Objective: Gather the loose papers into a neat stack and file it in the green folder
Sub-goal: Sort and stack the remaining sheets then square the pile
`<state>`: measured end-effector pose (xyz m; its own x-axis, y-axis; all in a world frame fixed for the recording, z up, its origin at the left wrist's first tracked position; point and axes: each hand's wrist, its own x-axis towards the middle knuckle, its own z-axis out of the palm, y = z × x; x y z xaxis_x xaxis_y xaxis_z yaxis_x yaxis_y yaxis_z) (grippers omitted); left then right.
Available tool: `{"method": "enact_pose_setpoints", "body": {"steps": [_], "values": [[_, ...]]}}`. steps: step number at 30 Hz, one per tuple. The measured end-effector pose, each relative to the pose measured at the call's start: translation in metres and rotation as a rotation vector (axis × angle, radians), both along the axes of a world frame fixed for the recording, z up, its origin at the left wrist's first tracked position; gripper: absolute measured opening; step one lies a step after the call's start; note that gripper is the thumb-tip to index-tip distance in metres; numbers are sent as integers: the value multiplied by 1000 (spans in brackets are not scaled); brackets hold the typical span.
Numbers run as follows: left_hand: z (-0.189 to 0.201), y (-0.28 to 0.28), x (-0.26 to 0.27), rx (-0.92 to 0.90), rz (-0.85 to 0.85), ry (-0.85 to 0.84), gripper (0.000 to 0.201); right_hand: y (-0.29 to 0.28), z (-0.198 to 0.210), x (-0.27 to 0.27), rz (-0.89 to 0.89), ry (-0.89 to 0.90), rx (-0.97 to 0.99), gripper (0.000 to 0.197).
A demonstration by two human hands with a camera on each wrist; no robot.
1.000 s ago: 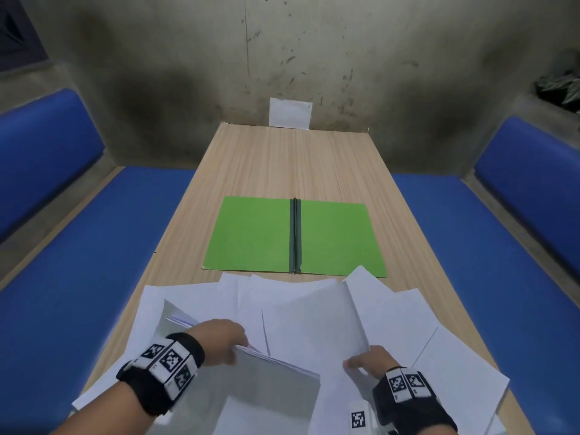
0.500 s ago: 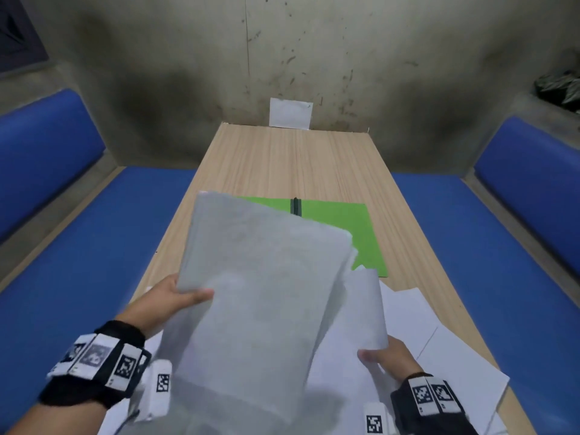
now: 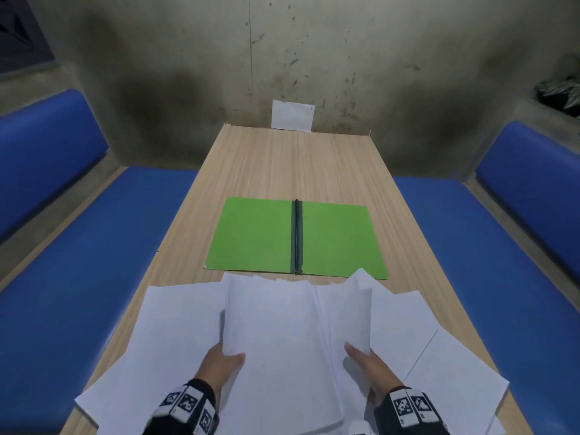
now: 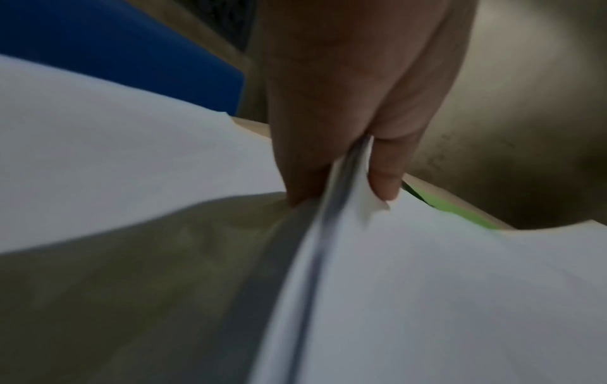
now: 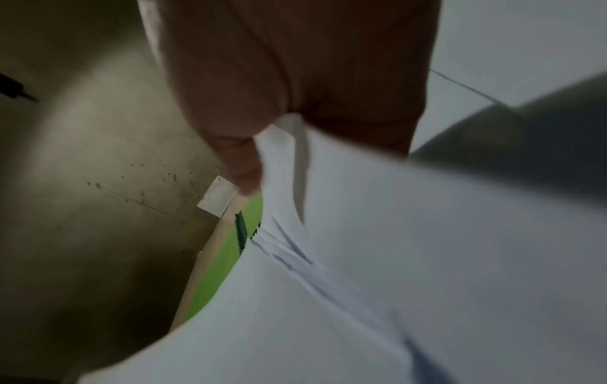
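Observation:
A bundle of white papers (image 3: 282,334) is held over the near end of the wooden table (image 3: 295,164). My left hand (image 3: 224,362) pinches the bundle's left edge, thumb on top; the left wrist view shows the sheets (image 4: 427,285) between thumb and fingers (image 4: 305,161). My right hand (image 3: 364,365) grips the right edge, and the right wrist view shows the paper (image 5: 394,259) clamped under the thumb (image 5: 236,156). More loose sheets (image 3: 150,340) lie spread beneath, on both sides. The green folder (image 3: 295,237) lies open flat just beyond the papers.
Blue benches (image 3: 78,262) run along both sides of the table. A small white card (image 3: 292,116) leans on the stained wall at the table's far end. Bare tabletop lies beyond the folder.
A second ago my left hand was lifting sheets off the pile; it raised them upright, hiding part of the folder, and has now laid them down on the sheets in my right hand.

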<state>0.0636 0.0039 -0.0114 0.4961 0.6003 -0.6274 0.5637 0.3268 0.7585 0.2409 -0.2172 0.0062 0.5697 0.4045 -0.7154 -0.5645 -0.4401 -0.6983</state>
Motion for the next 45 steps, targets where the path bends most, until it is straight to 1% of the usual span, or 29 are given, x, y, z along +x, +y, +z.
{"method": "enact_pose_setpoints", "body": {"steps": [1,2,3,4,5,7,8,11,14,16,18,19,20,21,22,23,24,25,27,30,32,35,36,38,39,40,41,44,45], "values": [[4,-4,2,86,-47,32,33,0,-1,0,17,6,33,56],[6,-7,4,143,-85,44,26,0,-5,0,38,-12,43,72],[8,-9,6,176,-112,29,21,0,-6,-1,68,-37,47,89],[10,-11,7,173,-136,9,18,0,-9,-1,70,-38,49,97],[14,-13,8,154,-155,-15,19,1,-11,-3,66,-12,66,93],[18,-18,10,69,-196,-42,30,3,-8,-10,60,30,100,71],[19,-20,10,34,-215,-44,36,6,-7,-12,60,25,95,65],[21,-25,9,28,-255,-49,37,10,-8,-18,38,-40,56,61],[27,-25,7,92,-182,-144,52,11,1,-18,-3,-84,81,57],[39,-23,6,167,-103,-215,66,10,17,-16,-8,-121,123,64],[56,-20,5,255,-65,-279,85,10,30,-11,-45,-187,203,89],[64,-18,5,306,-48,-313,89,9,39,-9,-68,-217,249,95],[74,-17,4,338,-22,-352,82,9,51,-10,-79,-260,291,88],[85,-16,3,330,8,-390,67,9,65,-11,-74,-288,339,69],[96,-16,1,297,26,-418,48,9,79,-13,-55,-300,399,45],[106,-16,-2,262,11,-445,33,8,91,-14,-34,-298,454,30],[114,-16,-5,232,-2,-469,23,7,101,-15,-7,-298,503,28],[119,-16,-9,213,-16,-489,18,7,105,-16,30,-305,530,33],[121,-14,-16,221,-32,-479,23,8,106,-19,98,-336,490,48],[115,-14,-22,200,-33,-434,31,7,101,-23,120,-402,414,33],[111,-15,-25,202,-46,-420,37,6,102,-24,172,-432,396,29],[108,-11,-28,194,-63,-418,25,7,104,-23,202,-462,412,31],[111,-10,-28,188,-75,-424,30,8,106,-23,210,-479,410,33],[115,-8,-28,186,-125,-421,55,10,105,-20,219,-494,418,34],[115,-7,-29,188,-134,-419,63,10,103,-17,235,-504,420,35],[115,-5,-29,190,-124,-419,61,10,103,-15,269,-522,398,35],[115,-3,-30,196,-113,-423,51,9,103,-13,331,-537,370,34],[116,-2,-32,219,-109,-417,21,2,104,0,626,-595,135,33],[116,-3,-33,246,-124,-409,21,1,105,8,708,-632,66,34]]}}
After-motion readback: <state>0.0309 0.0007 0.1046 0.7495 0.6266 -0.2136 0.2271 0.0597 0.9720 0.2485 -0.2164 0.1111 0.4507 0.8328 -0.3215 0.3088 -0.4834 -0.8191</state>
